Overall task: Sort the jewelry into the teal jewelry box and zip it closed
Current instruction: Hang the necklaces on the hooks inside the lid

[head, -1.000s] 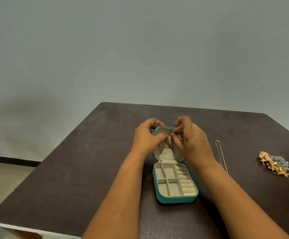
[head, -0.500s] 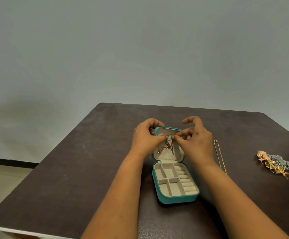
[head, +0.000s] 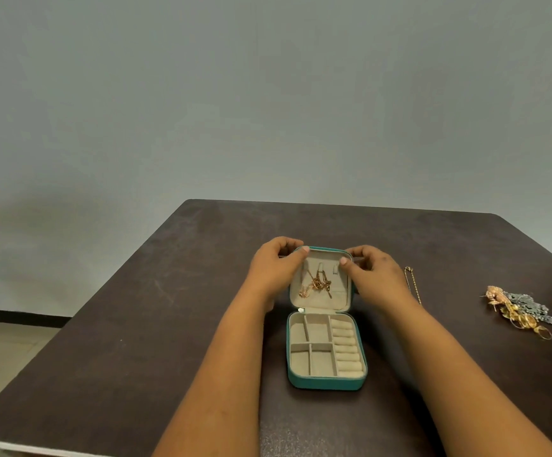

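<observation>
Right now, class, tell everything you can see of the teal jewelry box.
The teal jewelry box lies open on the dark table, lid tilted up at the far end. Its beige, velvety lining has divided compartments and ring rolls, all empty. A gold necklace hangs inside the lid. The left hand and right hand grip the lid's top corners.

The teal jewelry box [head: 325,383] looks like matte, faintly grained faux leather outside, with soft beige velvety lining inside. The necklace [head: 315,285] in the lid is shiny gold-tone metal, and the dark table [head: 155,324] is a scuffed matte wood-look top.
</observation>
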